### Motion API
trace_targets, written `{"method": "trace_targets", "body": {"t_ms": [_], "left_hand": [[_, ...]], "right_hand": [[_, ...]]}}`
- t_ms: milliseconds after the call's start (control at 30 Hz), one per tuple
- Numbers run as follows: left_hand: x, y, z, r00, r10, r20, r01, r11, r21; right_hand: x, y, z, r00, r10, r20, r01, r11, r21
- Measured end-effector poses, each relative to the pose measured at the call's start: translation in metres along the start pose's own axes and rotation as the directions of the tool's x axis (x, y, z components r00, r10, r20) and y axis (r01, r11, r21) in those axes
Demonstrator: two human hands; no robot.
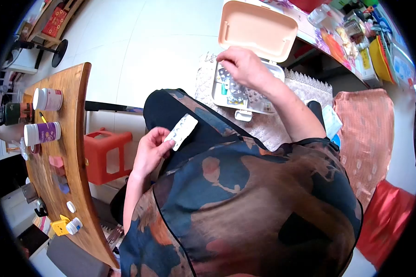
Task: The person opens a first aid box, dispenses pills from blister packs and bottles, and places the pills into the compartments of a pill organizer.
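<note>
My left hand (153, 147) is closed on a white blister pack (185, 130), pinched between thumb and fingers above my lap. My right hand (246, 67) is over a white plastic storage box (216, 87) with its peach lid (259, 27) standing open. Its fingers are curled together; what they hold, if anything, I cannot make out. Silver blister packs (235, 94) lie in the box below that hand, along with a small green-and-white item (224, 88). My wrist and forearm hide part of the box's right side.
To the left stands a wooden table (81, 171) with white jars (44, 133), a small white bottle (74, 226) and a yellow object (60, 226). Under its edge is a red stool (99, 157). A cluttered table (309, 27) is at upper right, a pink-covered seat (363, 124) at right.
</note>
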State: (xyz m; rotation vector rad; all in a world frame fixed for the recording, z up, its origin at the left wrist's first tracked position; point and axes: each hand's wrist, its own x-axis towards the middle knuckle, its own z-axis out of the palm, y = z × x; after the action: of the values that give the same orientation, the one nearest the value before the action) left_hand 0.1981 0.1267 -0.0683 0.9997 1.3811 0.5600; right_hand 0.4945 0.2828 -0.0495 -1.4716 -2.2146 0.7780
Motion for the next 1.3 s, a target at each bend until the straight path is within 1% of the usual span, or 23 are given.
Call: {"method": "trace_targets", "body": {"t_ms": [67, 100, 167, 233, 267, 333, 367, 433, 500, 533, 600, 667, 800, 933, 1000, 1033, 1067, 1100, 1133, 1167, 1200, 1267, 1300], "left_hand": [[0.013, 0.014, 0.012, 0.998, 0.067, -0.016, -0.066, 0.997, 0.046], [0.02, 0.02, 0.018, 0.994, 0.105, -0.021, -0.104, 0.993, 0.055], [0.037, 0.032, 0.033, 0.984, 0.175, -0.025, -0.173, 0.981, 0.088], [0.053, 0.039, 0.045, 0.969, 0.246, -0.019, -0.241, 0.96, 0.14], [0.054, 0.051, 0.055, 0.971, 0.232, -0.052, -0.22, 0.96, 0.172], [0.071, 0.042, 0.065, 0.935, 0.348, -0.071, -0.322, 0.914, 0.246], [0.076, 0.039, 0.07, 0.923, 0.373, -0.09, -0.34, 0.904, 0.26], [0.084, 0.035, 0.081, 0.868, 0.482, -0.119, -0.391, 0.812, 0.433], [0.092, 0.034, 0.091, 0.818, 0.566, -0.106, -0.443, 0.736, 0.512], [0.094, 0.035, 0.095, 0.82, 0.569, -0.067, -0.446, 0.706, 0.55], [0.096, 0.038, 0.101, 0.8, 0.6, 0.027, -0.485, 0.619, 0.618], [0.099, 0.037, 0.103, 0.782, 0.623, 0.032, -0.502, 0.599, 0.624], [0.108, 0.036, 0.103, 0.795, 0.607, -0.014, -0.486, 0.65, 0.585], [0.118, 0.042, 0.098, 0.841, 0.533, 0.094, -0.435, 0.562, 0.704], [0.116, 0.045, 0.092, 0.819, 0.556, 0.139, -0.503, 0.581, 0.64], [0.115, 0.042, 0.088, 0.766, 0.624, 0.154, -0.564, 0.538, 0.627], [0.113, 0.038, 0.082, 0.77, 0.62, 0.15, -0.558, 0.54, 0.63], [0.109, 0.033, 0.075, 0.844, 0.531, 0.077, -0.516, 0.765, 0.385], [0.103, 0.031, 0.069, 0.909, 0.415, 0.036, -0.416, 0.904, 0.094], [0.085, 0.042, 0.063, 0.946, 0.318, 0.059, -0.303, 0.936, -0.181], [0.08, 0.04, 0.055, 0.934, 0.348, 0.082, -0.309, 0.9, -0.307], [0.061, 0.048, 0.053, 0.923, 0.385, -0.006, -0.354, 0.842, -0.408], [0.052, 0.051, 0.051, 0.919, 0.391, -0.042, -0.379, 0.854, -0.357]], "right_hand": [[0.009, 0.018, 0.0, 0.998, -0.068, 0.011, 0.069, 0.984, -0.166], [0.01, 0.021, 0.003, 0.997, -0.077, 0.017, 0.078, 0.983, -0.166], [0.011, 0.02, 0.006, 0.99, -0.012, 0.138, 0.052, 0.957, -0.286], [0.013, 0.024, 0.009, 0.986, -0.037, 0.165, 0.082, 0.957, -0.277], [0.014, 0.024, 0.009, 0.981, -0.054, 0.189, 0.103, 0.959, -0.264], [0.014, 0.026, 0.003, 0.988, -0.068, 0.14, 0.097, 0.972, -0.213], [0.015, 0.029, 0.0, 0.992, -0.021, 0.125, 0.033, 0.994, -0.1], [0.015, 0.037, -0.006, 0.998, 0.034, 0.048, -0.039, 0.993, 0.112], [0.016, 0.044, -0.013, 0.996, 0.085, 0.039, -0.09, 0.983, 0.159], [0.016, 0.045, -0.018, 0.989, 0.146, 0.031, -0.149, 0.967, 0.209], [0.016, 0.046, -0.023, 0.991, 0.133, -0.017, -0.126, 0.968, 0.217], [0.015, 0.044, -0.032, 0.976, 0.202, -0.08, -0.184, 0.964, 0.192], [0.009, 0.047, -0.034, 0.981, 0.166, -0.105, -0.129, 0.947, 0.293], [0.0, 0.029, -0.03, 0.992, 0.103, -0.076, -0.064, 0.913, 0.403], [-0.005, 0.015, -0.027, 0.995, 0.101, -0.022, -0.076, 0.859, 0.506], [-0.006, 0.01, -0.025, 0.996, 0.095, 0.004, -0.082, 0.843, 0.531], [-0.008, 0.004, -0.024, 0.996, 0.092, 0.008, -0.082, 0.84, 0.536], [-0.009, -0.002, -0.024, 0.993, 0.108, 0.048, -0.117, 0.832, 0.542], [-0.009, -0.007, -0.021, 0.988, 0.123, 0.091, -0.152, 0.823, 0.547], [-0.008, -0.01, -0.017, 0.989, 0.114, 0.094, -0.147, 0.833, 0.534], [-0.008, -0.015, -0.013, 0.989, 0.104, 0.105, -0.144, 0.831, 0.538], [-0.008, -0.028, 0.0, 0.984, 0.065, 0.165, -0.145, 0.831, 0.536], [-0.007, -0.032, 0.009, 0.971, 0.025, 0.236, -0.169, 0.77, 0.615]]}}
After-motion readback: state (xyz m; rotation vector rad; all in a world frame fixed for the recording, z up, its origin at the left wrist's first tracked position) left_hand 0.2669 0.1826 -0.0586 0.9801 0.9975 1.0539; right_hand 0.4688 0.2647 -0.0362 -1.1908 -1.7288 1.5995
